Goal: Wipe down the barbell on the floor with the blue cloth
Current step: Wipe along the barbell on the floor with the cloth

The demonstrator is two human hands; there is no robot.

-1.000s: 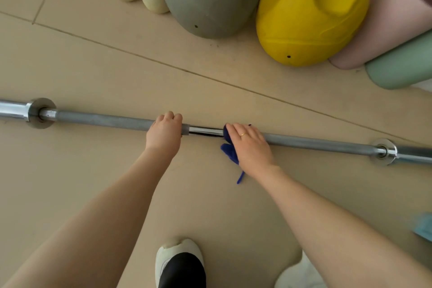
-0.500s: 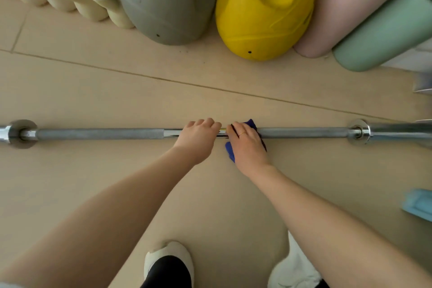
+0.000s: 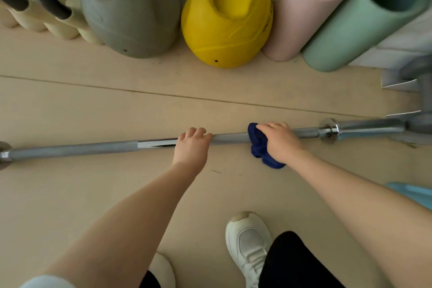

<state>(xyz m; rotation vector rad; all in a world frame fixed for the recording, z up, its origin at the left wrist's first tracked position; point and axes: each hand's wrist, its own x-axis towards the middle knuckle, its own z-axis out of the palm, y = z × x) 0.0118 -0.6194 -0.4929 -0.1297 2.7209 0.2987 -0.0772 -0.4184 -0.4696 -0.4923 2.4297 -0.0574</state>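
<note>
A long steel barbell [image 3: 93,147] lies across the beige floor from the left edge to the right, with a collar [image 3: 329,129] near its right end. My left hand [image 3: 192,147] grips the shaft near its middle, beside the shiny smooth section. My right hand [image 3: 279,141] presses a bunched dark blue cloth [image 3: 258,145] around the shaft, a short way left of the right collar. Part of the cloth hangs below the bar onto the floor.
Along the wall behind the bar stand a grey kettlebell [image 3: 126,11], a yellow kettlebell [image 3: 224,18], cream kettlebells [image 3: 58,23], a pink roller [image 3: 304,7] and a green roller [image 3: 364,21]. A metal stand [image 3: 418,100] sits at the bar's right end. My white shoes [image 3: 247,243] are below.
My right hand has slid the cloth to the right along the shaft, away from my left hand. The view has shifted, bringing the right collar closer to the middle.
</note>
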